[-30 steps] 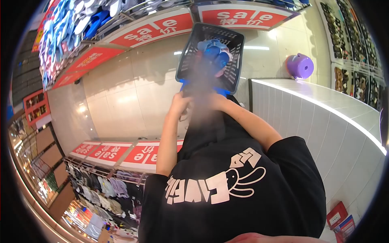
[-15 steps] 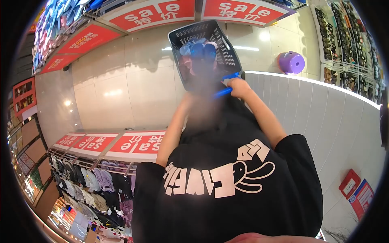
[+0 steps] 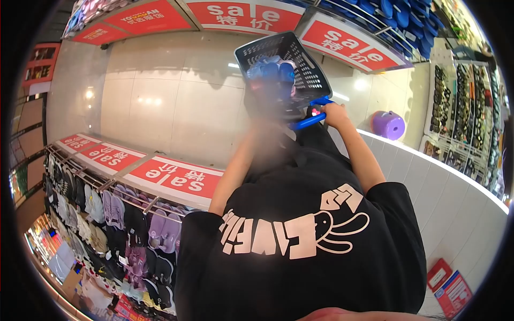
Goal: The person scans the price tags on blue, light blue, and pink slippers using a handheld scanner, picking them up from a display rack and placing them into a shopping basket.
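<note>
A dark grey shopping basket (image 3: 313,72) with perforated walls is in front of my body. Inside it lie blue slippers or sandals (image 3: 272,69), with something pinkish beside them, partly veiled by a blurry smudge. My right hand (image 3: 335,114) is closed around the basket's blue handle (image 3: 310,122). Close by that hand is a small dark thing with a pink-and-white spot (image 3: 316,111), too small to name. My left hand (image 3: 263,134) reaches toward the near side of the basket, but the smudge hides its fingers.
Red sale signs (image 3: 246,16) front the shelf ahead, and more sale signs (image 3: 171,178) edge a rack of hanging shoes (image 3: 112,208) on the left. A purple stool (image 3: 388,125) stands on the floor to the right, before a shelf of small goods (image 3: 460,101). A white slatted panel (image 3: 407,176) runs along my right.
The view has turned, so signs, stool and racks sit elsewhere in the picture. The basket and my right hand appear slightly further right. My right hand keeps its hold on the blue handle.
</note>
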Demonstrator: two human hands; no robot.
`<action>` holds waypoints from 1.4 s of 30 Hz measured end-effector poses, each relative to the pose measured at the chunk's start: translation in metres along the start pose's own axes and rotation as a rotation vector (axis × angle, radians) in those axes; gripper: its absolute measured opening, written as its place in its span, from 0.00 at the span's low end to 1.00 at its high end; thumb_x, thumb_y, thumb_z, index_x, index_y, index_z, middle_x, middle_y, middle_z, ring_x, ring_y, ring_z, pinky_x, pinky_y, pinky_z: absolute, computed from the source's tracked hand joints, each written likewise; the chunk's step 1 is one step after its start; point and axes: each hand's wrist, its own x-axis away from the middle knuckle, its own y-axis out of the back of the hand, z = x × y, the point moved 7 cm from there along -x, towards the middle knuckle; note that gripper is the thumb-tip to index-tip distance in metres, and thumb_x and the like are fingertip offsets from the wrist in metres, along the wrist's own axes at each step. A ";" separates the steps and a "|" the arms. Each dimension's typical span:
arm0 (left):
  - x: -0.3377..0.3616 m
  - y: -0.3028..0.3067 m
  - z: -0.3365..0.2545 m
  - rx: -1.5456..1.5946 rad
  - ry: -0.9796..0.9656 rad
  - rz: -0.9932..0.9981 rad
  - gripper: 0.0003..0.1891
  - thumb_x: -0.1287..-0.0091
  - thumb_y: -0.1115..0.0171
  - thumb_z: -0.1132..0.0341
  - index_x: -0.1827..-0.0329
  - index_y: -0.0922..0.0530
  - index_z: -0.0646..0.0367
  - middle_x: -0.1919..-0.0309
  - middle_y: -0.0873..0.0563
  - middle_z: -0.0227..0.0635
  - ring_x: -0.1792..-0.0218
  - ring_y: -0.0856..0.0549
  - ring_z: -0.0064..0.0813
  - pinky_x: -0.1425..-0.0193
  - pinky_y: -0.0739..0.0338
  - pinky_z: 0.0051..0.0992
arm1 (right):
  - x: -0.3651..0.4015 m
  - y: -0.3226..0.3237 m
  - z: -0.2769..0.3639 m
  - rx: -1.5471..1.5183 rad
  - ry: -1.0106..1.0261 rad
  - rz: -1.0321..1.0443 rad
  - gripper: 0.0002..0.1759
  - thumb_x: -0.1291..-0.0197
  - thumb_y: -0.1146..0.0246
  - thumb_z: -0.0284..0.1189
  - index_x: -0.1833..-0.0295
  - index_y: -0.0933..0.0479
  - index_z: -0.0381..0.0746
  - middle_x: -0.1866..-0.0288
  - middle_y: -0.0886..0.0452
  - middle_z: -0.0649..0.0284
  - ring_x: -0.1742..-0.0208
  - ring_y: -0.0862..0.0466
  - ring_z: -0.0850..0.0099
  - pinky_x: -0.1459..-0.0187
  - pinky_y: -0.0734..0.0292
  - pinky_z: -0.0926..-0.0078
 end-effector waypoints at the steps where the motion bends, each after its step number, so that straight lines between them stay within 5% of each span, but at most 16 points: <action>1: -0.004 -0.002 0.000 0.007 -0.003 -0.009 0.18 0.40 0.43 0.70 0.47 0.20 0.66 0.58 0.13 0.39 0.59 0.14 0.33 0.53 0.21 0.33 | -0.006 0.007 -0.002 0.025 0.020 -0.039 0.14 0.43 0.39 0.31 0.54 0.15 0.57 0.57 0.14 0.67 0.45 0.17 0.66 0.39 0.32 0.43; 7: -0.039 -0.022 -0.032 -0.071 -0.047 -0.116 0.18 0.41 0.42 0.71 0.48 0.19 0.65 0.59 0.13 0.39 0.59 0.15 0.32 0.51 0.21 0.31 | -0.049 0.047 -0.002 0.056 0.165 -0.071 0.15 0.45 0.40 0.29 0.54 0.15 0.55 0.56 0.14 0.69 0.42 0.19 0.67 0.40 0.31 0.45; 13: -0.082 -0.036 -0.065 -0.193 0.001 -0.268 0.16 0.44 0.40 0.72 0.52 0.20 0.64 0.68 0.15 0.38 0.72 0.15 0.31 0.65 0.19 0.31 | -0.120 0.087 0.003 0.131 0.349 0.108 0.14 0.50 0.36 0.31 0.55 0.15 0.52 0.56 0.13 0.63 0.47 0.16 0.60 0.44 0.28 0.45; 16: -0.088 -0.029 -0.078 0.244 -0.084 -0.540 0.14 0.45 0.40 0.74 0.55 0.22 0.65 0.70 0.16 0.41 0.75 0.15 0.33 0.68 0.17 0.33 | -0.161 0.108 0.016 0.197 0.427 0.071 0.12 0.50 0.37 0.30 0.58 0.14 0.49 0.56 0.13 0.61 0.49 0.14 0.60 0.46 0.28 0.47; 23: -0.110 -0.021 -0.050 0.519 -0.311 -0.786 0.13 0.42 0.40 0.74 0.53 0.24 0.65 0.71 0.16 0.41 0.74 0.15 0.33 0.66 0.18 0.31 | -0.204 0.157 0.048 0.280 0.613 -0.093 0.11 0.51 0.38 0.29 0.61 0.15 0.47 0.59 0.13 0.60 0.50 0.14 0.60 0.50 0.27 0.48; 28: -0.127 -0.034 -0.068 0.917 -0.336 -0.604 0.15 0.43 0.39 0.75 0.51 0.23 0.64 0.70 0.15 0.39 0.72 0.15 0.31 0.65 0.20 0.29 | -0.235 0.177 0.054 0.283 0.654 -0.045 0.13 0.50 0.39 0.28 0.59 0.16 0.50 0.58 0.14 0.61 0.48 0.15 0.60 0.50 0.27 0.46; 31: -0.144 -0.021 -0.074 0.540 -0.322 -0.621 0.19 0.47 0.36 0.75 0.49 0.21 0.65 0.63 0.15 0.38 0.66 0.14 0.30 0.63 0.20 0.28 | -0.251 0.204 0.057 0.317 0.675 0.025 0.11 0.46 0.39 0.29 0.58 0.15 0.50 0.54 0.14 0.61 0.47 0.15 0.61 0.46 0.28 0.44; 32: -0.148 -0.020 -0.084 0.334 -0.472 -0.628 0.18 0.45 0.34 0.72 0.50 0.20 0.61 0.59 0.14 0.37 0.62 0.13 0.29 0.62 0.20 0.27 | -0.255 0.211 0.059 0.390 0.682 0.018 0.11 0.46 0.39 0.29 0.57 0.15 0.50 0.55 0.14 0.61 0.47 0.15 0.60 0.45 0.28 0.44; 35: -0.151 -0.047 -0.100 0.287 -0.289 -0.581 0.18 0.42 0.33 0.70 0.48 0.20 0.58 0.56 0.15 0.36 0.58 0.12 0.30 0.60 0.19 0.27 | -0.274 0.213 0.042 0.495 0.660 0.019 0.10 0.47 0.38 0.29 0.59 0.16 0.50 0.57 0.14 0.61 0.49 0.15 0.61 0.45 0.27 0.45; 36: -0.142 -0.058 -0.115 0.622 -0.166 -0.563 0.17 0.39 0.35 0.69 0.46 0.20 0.57 0.51 0.15 0.35 0.53 0.13 0.30 0.56 0.17 0.27 | -0.274 0.218 0.036 0.516 0.682 -0.001 0.09 0.47 0.36 0.29 0.60 0.16 0.50 0.59 0.14 0.61 0.50 0.15 0.61 0.46 0.27 0.48; 37: -0.132 -0.066 -0.143 0.421 -0.295 -0.559 0.19 0.38 0.36 0.71 0.42 0.22 0.60 0.50 0.16 0.37 0.51 0.14 0.28 0.55 0.17 0.26 | -0.280 0.231 0.036 0.533 0.706 -0.042 0.08 0.48 0.35 0.29 0.62 0.16 0.51 0.60 0.15 0.61 0.51 0.15 0.62 0.47 0.27 0.51; 39: -0.161 -0.068 -0.136 0.521 -0.367 -0.493 0.20 0.43 0.33 0.67 0.47 0.22 0.64 0.59 0.16 0.35 0.60 0.16 0.25 0.61 0.19 0.25 | -0.295 0.249 0.031 0.554 0.746 -0.121 0.08 0.49 0.35 0.26 0.63 0.16 0.50 0.64 0.15 0.61 0.53 0.15 0.60 0.46 0.27 0.51; 42: -0.161 -0.072 -0.125 0.567 -0.297 -0.416 0.19 0.41 0.35 0.68 0.47 0.22 0.64 0.59 0.14 0.37 0.63 0.15 0.25 0.64 0.20 0.23 | -0.308 0.274 0.022 0.614 0.724 -0.114 0.11 0.48 0.37 0.22 0.60 0.16 0.48 0.61 0.14 0.62 0.52 0.15 0.61 0.47 0.29 0.50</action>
